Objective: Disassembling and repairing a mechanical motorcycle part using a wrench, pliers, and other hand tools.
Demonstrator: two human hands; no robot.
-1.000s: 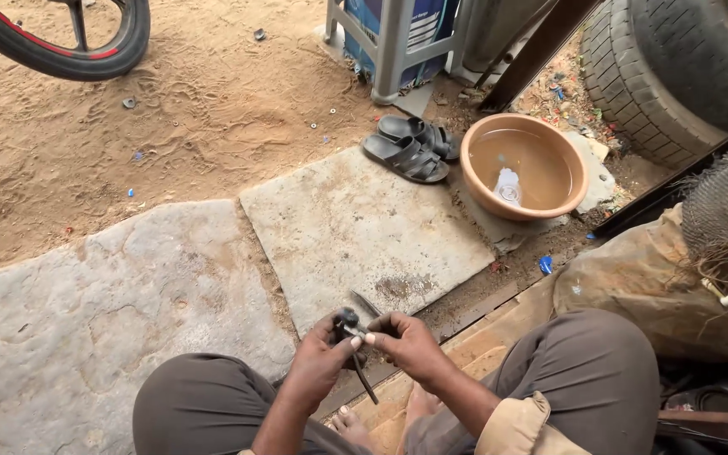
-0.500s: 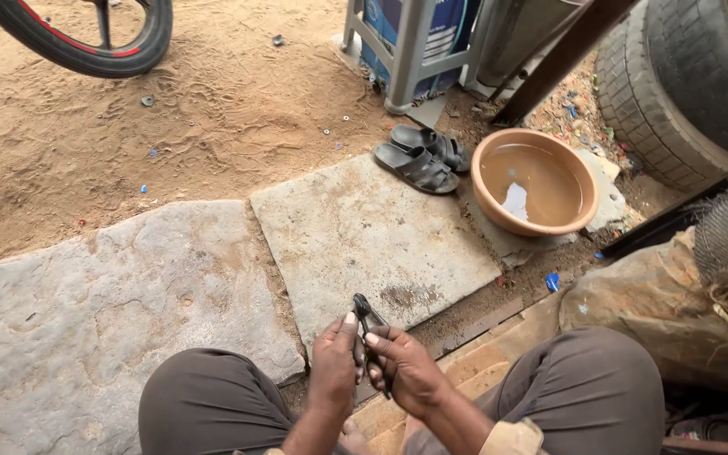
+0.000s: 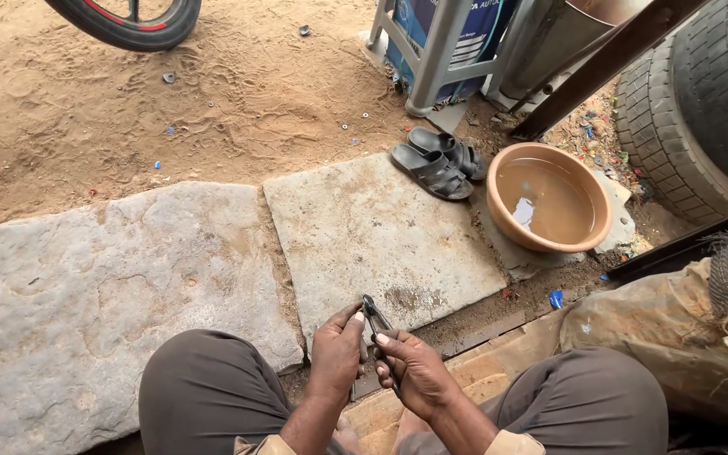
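While both hands' fingers [image 3: 355, 324] pinch dark pliers [image 3: 372, 312], blue sign [image 3: 457, 34] beyond sandals [image 3: 438, 160].

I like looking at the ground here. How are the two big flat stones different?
The left stone slab is wider, with rounded, uneven edges and a bumpy, pale grey face. The right stone slab is smaller and squarer, with straighter edges, a smoother face and a dark stain near its lower edge. Both lie flat in the sandy ground, side by side.

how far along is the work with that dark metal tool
Nothing finished shows. In hand: the left hand and right hand both grip a dark plier-like tool between the knees. The basin of water beside the sandals sits untouched; what is left cannot be told.
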